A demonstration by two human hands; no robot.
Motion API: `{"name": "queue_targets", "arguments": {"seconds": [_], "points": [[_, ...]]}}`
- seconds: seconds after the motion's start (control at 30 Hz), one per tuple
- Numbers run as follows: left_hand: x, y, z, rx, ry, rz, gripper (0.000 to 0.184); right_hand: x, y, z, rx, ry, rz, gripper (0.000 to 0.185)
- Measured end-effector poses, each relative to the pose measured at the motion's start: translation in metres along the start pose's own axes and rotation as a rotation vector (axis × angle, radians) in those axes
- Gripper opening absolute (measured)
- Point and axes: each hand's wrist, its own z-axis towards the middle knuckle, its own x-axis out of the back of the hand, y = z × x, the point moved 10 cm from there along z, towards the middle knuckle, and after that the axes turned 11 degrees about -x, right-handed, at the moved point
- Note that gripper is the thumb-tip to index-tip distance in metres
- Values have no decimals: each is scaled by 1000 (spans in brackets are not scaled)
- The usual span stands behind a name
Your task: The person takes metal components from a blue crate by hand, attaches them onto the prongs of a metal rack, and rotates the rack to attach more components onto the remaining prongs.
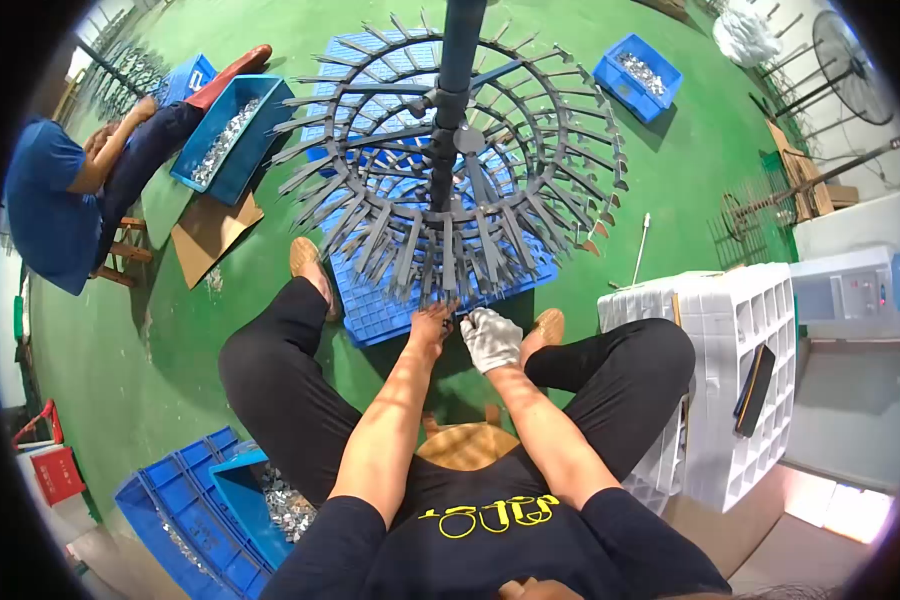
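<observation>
A large round metal rack (448,150) with rings of outward-pointing prongs stands on a central pole in front of me. Blue plastic pallets (375,310) lie beneath it. My left hand (432,325), bare, is at the rack's lower near edge, its fingers bent beside the prong tips; what it holds, if anything, is too small to make out. Close on its right, my right hand (491,340) wears a whitish glove. Its fingers are curled together near the same prongs, and anything between them is hidden.
A person in blue (55,200) sits at left by a blue bin (210,150) of metal parts. Another blue bin (638,78) stands back right. White crates (740,330) are beside my right knee; a parts bin (245,495) sits lower left.
</observation>
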Motion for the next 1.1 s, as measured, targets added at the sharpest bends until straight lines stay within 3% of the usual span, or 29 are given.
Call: {"name": "queue_targets", "arguments": {"seconds": [0.1,0.2,0.27,0.43,0.77,0.97,1.1], "points": [[1,-4,2,-6,-27,21,20,-3,1,0,-9,1,14,20],[-4,-4,1,26,-97,140,40,-4,2,1,-3,11,15,19],[15,-17,33,-263,-179,240,21,-3,1,0,-10,-5,16,19],[-5,1,0,-14,-34,-21,9,0,-2,0,48,55,29,21],[-10,13,-9,-44,1,-17,20,-4,-3,4,-10,-30,-74,24],[-12,9,-5,-49,-87,16,18,-7,-3,12,-65,-89,-80,24],[-10,9,-6,-40,-33,43,13,-6,-3,14,-85,-95,-86,24]]}}
